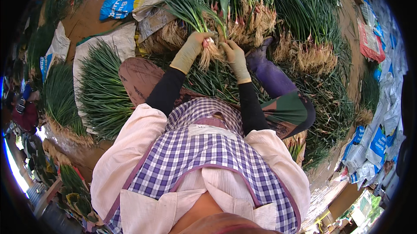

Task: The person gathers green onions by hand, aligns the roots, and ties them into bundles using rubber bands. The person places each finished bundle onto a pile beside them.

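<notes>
Both my hands wear pale work gloves and meet in front of me, above my crossed legs. My left hand (pixel 189 53) is closed round a small bunch of green onions (pixel 206 45), with the reddish-white bulbs and tan roots hanging down and green tops pointing away. Just beside it, my right hand (pixel 235 59) pinches a thin green onion (pixel 223 30) near its lower end. Beyond the hands lie large rooted bundles of green onions (pixel 256 16), tops away from me. Loose green leaves (pixel 208 82) cover the ground between my legs.
A pile of green onions (pixel 102 90) lies on a white sack (pixel 82 58) at the left. Farther left is another bundle (pixel 63 99). Leaf trimmings (pixel 325 103) heap up at the right, beside a purple boot (pixel 269 75). Blue-and-white sacks (pixel 375 147) line the far right.
</notes>
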The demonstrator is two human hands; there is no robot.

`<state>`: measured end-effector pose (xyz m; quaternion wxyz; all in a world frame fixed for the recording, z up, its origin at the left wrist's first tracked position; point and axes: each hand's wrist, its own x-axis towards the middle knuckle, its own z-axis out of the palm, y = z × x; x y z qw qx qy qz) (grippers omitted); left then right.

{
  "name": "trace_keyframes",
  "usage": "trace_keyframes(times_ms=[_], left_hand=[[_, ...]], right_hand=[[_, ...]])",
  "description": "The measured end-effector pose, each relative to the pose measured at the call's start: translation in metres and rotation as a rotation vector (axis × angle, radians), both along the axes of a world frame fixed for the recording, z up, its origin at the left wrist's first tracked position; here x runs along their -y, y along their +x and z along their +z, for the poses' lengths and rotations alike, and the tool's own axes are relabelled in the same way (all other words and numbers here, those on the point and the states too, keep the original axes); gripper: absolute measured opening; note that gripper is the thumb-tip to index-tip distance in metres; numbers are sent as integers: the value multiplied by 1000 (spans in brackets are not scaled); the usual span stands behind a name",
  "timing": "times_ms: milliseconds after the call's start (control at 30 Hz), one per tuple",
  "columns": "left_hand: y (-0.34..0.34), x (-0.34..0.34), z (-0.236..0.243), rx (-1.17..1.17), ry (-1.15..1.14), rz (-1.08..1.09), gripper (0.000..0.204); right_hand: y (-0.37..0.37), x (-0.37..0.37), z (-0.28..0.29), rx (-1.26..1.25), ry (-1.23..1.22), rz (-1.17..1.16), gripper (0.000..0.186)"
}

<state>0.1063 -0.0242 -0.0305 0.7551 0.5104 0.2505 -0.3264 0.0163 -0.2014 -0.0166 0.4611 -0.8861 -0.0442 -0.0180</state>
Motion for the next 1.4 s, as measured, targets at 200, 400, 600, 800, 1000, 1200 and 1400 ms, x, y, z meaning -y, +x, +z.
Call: trace_keyframes(times_ms=[200,400,600,800,1000,1200,1400], left_hand=[[-4,-80,12,478,112,112,28],[28,-84,59,243,-32,131,13],[22,12,56,302,269,115,13],[22,103,34,278,239,137,30],[53,131,-6,207,927,27,36],[24,59,-10,195,-91,-111,20],[-68,-3,-13,124,-249,85,22]], right_hand=[[-81,59,2,-403,-376,243,29],[-55,167,101,92,-419,-96,15],[-30,311,235,229,-441,-510,28],[12,433,191,162,-890,-698,27],[43,262,158,-106,402,-410,27],[36,99,9,-626,1068,-184,27],[50,-31,-9,-844,1174,-182,29]])
